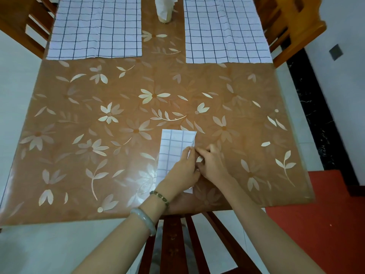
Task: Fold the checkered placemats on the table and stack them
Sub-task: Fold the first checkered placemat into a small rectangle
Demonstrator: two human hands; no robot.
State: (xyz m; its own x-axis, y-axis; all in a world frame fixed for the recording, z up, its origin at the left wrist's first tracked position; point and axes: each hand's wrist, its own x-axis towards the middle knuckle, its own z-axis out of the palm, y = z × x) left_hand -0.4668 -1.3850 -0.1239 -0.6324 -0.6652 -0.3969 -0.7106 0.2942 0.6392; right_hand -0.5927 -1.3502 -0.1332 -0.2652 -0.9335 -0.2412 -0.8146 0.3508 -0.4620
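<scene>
Near the table's (pixel 98 155) front edge, the left hand (pixel 182 169) presses straight fingers on the folded placemat (pixel 174 144) while the right hand (pixel 212 165) apparently pinches its right edge — loosen either and layers could spring askew.

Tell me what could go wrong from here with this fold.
1. The folded placemat lies near the front edge of the table; when the left hand and right hand let go, it may spring open or slip off.
2. Reaching for the far left placemat or far right placemat could topple the tissue-wrapped container between them.
</scene>
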